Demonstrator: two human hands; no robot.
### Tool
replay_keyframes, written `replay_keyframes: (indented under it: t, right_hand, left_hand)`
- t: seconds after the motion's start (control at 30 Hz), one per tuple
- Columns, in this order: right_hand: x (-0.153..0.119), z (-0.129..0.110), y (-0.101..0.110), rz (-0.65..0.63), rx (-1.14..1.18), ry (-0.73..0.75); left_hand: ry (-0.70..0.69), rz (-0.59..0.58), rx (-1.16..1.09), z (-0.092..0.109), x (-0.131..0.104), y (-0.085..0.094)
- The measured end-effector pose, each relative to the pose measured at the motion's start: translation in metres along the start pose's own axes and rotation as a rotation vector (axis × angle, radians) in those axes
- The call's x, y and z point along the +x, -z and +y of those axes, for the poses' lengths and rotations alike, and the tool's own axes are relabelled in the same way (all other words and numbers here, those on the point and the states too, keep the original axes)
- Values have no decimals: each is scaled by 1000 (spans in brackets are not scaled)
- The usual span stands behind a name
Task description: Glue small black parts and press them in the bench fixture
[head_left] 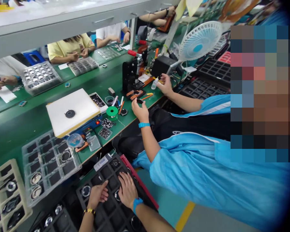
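Below me lies a black compartment tray [106, 209] with round watch cases in some of its pockets. My left hand [99, 195], a yellow-and-black bracelet at its wrist, hovers over the tray's left side, fingers loosely bent, thumb apart and nothing visible in it. Close by on its left is a silver-rimmed watch case [86, 191]. My right hand [128, 190] wears a blue wristband and rests over the tray's right side with fingers stretched out. Beside its thumb, another watch case [117, 195] is partly covered. A dark round part [115, 163] sits in a far pocket.
A clear tray [73, 166] and a beige tray [26, 206] stand at left. On the green bench are a white-topped device [72, 106], a green spool [112, 113] and a black press [130, 75]. At right, a co-worker in blue [183, 161] holds a small bottle [154, 83].
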State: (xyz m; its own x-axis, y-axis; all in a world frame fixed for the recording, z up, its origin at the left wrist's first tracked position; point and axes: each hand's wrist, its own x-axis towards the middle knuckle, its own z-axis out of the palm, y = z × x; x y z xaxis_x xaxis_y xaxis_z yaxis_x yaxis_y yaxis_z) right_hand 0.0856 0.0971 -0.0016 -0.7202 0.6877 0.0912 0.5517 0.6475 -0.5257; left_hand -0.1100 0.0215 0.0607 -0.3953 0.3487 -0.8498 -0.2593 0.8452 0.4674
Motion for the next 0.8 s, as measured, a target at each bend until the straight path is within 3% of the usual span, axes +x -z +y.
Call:
replay_keyframes:
  t: [0.17,0.4,0.6,0.7,0.8]
  right_hand:
    - [-1,2,-4,-63,119,-30]
    - [7,-3,6,182,82,63]
    - [10,-2,4,291,80,81]
    - [15,-9,22,355,61,111]
    - [35,-21,65,329,172,104]
  left_hand:
    - [47,13,1,2,1,1]
    - [79,41,43,1,5,3]
    - [95,46,65,-1,8,6]
    - [101,47,68,0,8,6]
    - [110,49,70,0,9,7]
